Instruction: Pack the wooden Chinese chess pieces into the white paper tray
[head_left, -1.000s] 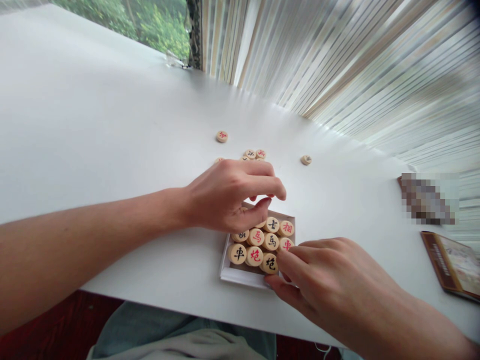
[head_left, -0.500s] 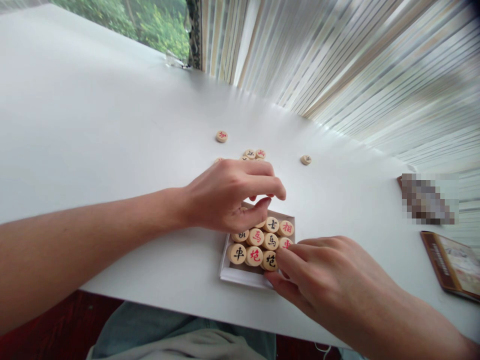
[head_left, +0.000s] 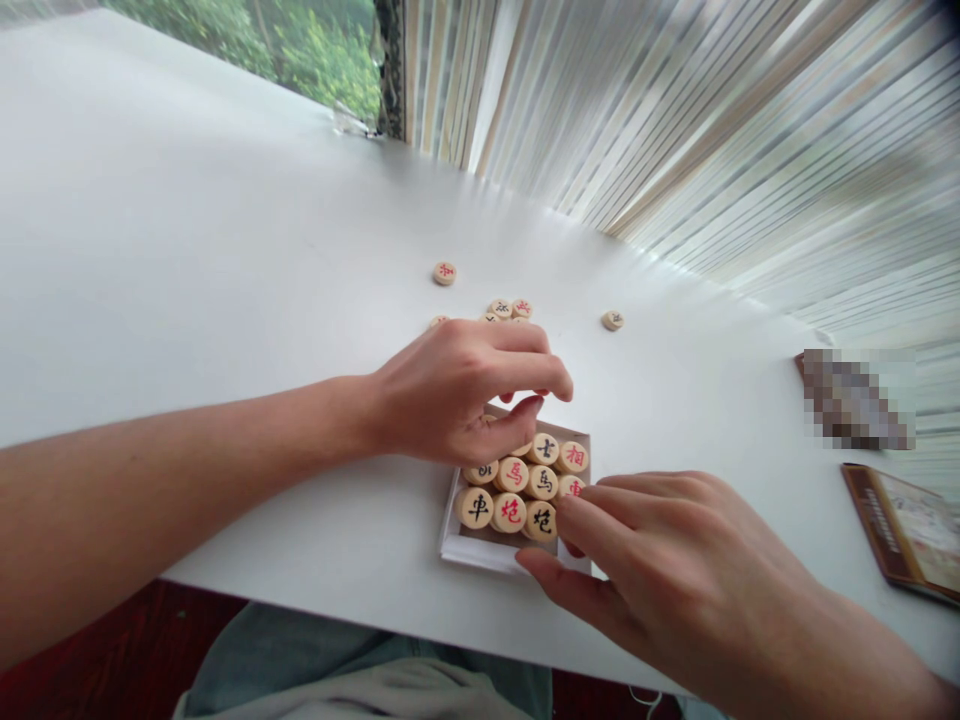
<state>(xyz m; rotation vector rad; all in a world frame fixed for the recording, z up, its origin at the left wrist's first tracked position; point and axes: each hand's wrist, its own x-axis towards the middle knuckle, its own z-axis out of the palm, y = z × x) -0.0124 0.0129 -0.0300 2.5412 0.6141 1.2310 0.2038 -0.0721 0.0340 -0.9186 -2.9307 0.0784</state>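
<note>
A shallow white box on the table holds rows of round wooden xiangqi pieces with red and black characters. In its front row sit a black-marked piece, a red-marked piece and another black-marked piece. My left hand is over the box's far left part, fingers bent, thumb and index finger apart; it hides some pieces. At the box's near right corner is my right hand, thumb spread away from the fingers. Its fingertips are beside a red-marked piece, partly covering it.
Beyond the box lie a small cluster of pieces, a lone red-marked piece and a lone black-marked one. A brown-edged booklet and a blurred-out item lie at the right. Striped curtains hang behind the white table.
My right thumb has moved away from the front-right black-marked piece, toward the box's near edge, widening the gap to the fingers. My left hand has stayed in place.
</note>
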